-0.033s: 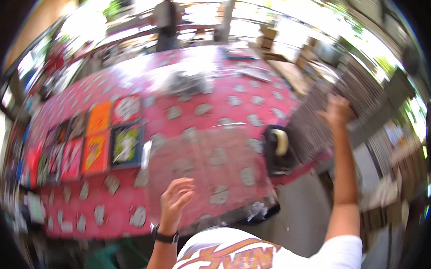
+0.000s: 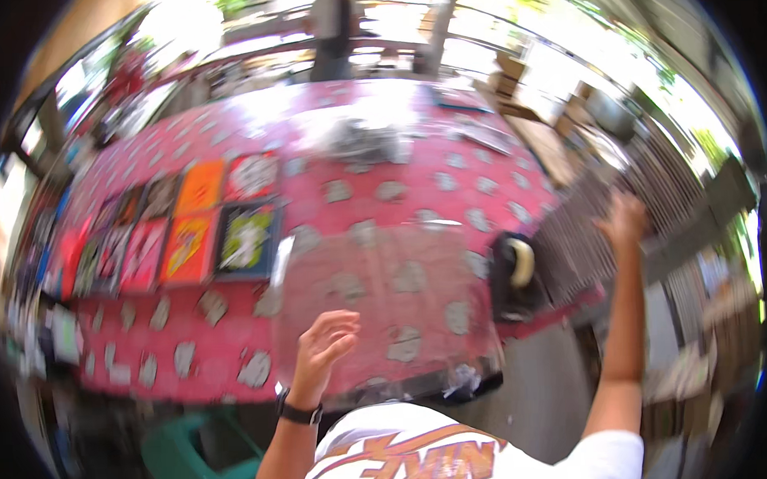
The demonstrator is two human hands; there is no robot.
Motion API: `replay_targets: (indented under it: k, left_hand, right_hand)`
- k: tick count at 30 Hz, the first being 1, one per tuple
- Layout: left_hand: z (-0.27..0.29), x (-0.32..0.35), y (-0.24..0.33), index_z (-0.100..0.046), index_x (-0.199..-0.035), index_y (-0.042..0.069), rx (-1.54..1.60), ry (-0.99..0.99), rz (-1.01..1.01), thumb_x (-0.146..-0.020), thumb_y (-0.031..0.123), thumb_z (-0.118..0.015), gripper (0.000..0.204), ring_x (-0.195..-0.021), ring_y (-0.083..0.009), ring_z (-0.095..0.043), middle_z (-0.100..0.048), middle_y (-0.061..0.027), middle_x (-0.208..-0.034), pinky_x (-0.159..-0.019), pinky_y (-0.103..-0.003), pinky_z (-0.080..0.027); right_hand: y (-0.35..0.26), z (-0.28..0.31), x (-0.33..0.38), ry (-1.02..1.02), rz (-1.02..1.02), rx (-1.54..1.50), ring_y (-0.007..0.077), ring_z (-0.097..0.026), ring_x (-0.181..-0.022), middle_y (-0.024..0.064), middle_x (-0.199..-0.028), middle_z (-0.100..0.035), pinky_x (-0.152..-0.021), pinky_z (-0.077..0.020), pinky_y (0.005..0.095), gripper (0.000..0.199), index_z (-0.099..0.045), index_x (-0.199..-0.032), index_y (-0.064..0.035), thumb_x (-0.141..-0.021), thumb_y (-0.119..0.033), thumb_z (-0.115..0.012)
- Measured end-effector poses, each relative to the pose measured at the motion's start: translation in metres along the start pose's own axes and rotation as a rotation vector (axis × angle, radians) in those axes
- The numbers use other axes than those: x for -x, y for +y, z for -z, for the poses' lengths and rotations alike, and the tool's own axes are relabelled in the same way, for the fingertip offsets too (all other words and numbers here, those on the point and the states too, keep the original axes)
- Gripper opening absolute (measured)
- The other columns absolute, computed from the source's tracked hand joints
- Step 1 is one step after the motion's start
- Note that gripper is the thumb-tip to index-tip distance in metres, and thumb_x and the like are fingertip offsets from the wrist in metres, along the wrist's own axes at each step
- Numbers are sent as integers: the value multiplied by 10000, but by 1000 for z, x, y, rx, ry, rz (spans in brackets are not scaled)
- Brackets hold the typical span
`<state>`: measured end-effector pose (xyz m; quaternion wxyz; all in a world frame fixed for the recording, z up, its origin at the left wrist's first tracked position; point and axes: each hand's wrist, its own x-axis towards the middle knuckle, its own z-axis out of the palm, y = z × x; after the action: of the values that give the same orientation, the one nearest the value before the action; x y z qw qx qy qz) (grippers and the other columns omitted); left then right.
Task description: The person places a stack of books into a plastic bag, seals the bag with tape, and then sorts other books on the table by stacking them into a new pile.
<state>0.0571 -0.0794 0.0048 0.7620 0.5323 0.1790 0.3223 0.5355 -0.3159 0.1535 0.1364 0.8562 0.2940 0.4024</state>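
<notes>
My right hand [image 2: 624, 219] reaches over a long row of brown-grey flat cardboard pieces [image 2: 569, 233], packed on edge at the right of the table. Its thumb stands apart from the fingers and it seems to hold nothing; blur hides whether it touches the row. My left hand [image 2: 328, 349], loosely curved with nothing in it, hovers over the near left part of a clear plastic sheet or bag [image 2: 377, 303] spread on the table. Between that plastic and the cardboard stands a black tape dispenser [image 2: 507, 277] with a cream roll.
Colourful books [image 2: 189, 242] lie in rows on the red patterned tablecloth [image 2: 184, 322]. Farther back is a shiny plastic bundle [image 2: 359, 143]. A green chair [image 2: 175, 449] stands by the near left edge. Boxes fill the right side, and a person [image 2: 332, 38] is beyond the table.
The whole scene has shifted rightward in the picture, as my view swings left. My right hand sits slightly lower in the picture; my left keeps its loose curve.
</notes>
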Motion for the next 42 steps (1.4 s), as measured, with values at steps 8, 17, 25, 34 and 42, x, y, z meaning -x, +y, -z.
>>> replay_targets:
  k: [8,17,25,34,42]
  left_hand:
    - [119,78,9,-592,-1048,17,176,598,11,-841,134,-605,239,-851,-101,-591,-630,-66,-977,-797,-242,-451]
    - [234,93,29,-537,-1135,46,232,671,60,-871,303,-562,369,-929,-145,-587,-603,-49,-1069,-832,-286,-447]
    - [351,86,3,-542,-1102,-18,204,440,403,-809,102,-631,328,-902,-157,-591,-623,-78,-1010,-830,-327,-460]
    - [392,106,17,-521,-1056,-35,239,761,223,-822,-41,-533,234,-834,-170,-619,-629,-100,-964,-778,-311,-499]
    - [407,122,39,-526,-1139,12,594,711,241,-855,445,-574,520,-962,-149,-584,-613,-102,-1067,-823,-321,-469]
  right_hand:
    - [-404,145,51,-102,802,-1348,315,-550,-1055,177,-1095,-592,-892,-446,393,493,-596,-1055,-3,-681,-296,-728]
    - [-644,170,122,4,726,-1233,311,-519,-1107,149,-1180,-558,-899,-437,379,384,-544,-1118,-34,-736,-58,-563]
    - [-656,246,79,-506,1158,-1623,293,-574,-1043,132,-1054,-627,-898,-455,362,235,-601,-1016,-39,-786,-87,-591]
    - [-761,138,-45,-304,418,-1144,309,-640,-772,160,-827,-652,-691,-495,409,268,-687,-898,-124,-830,-346,-553]
    - [-699,292,29,-1132,1102,-1468,238,-601,-1013,116,-1052,-647,-898,-443,319,350,-627,-1104,-75,-845,-308,-593]
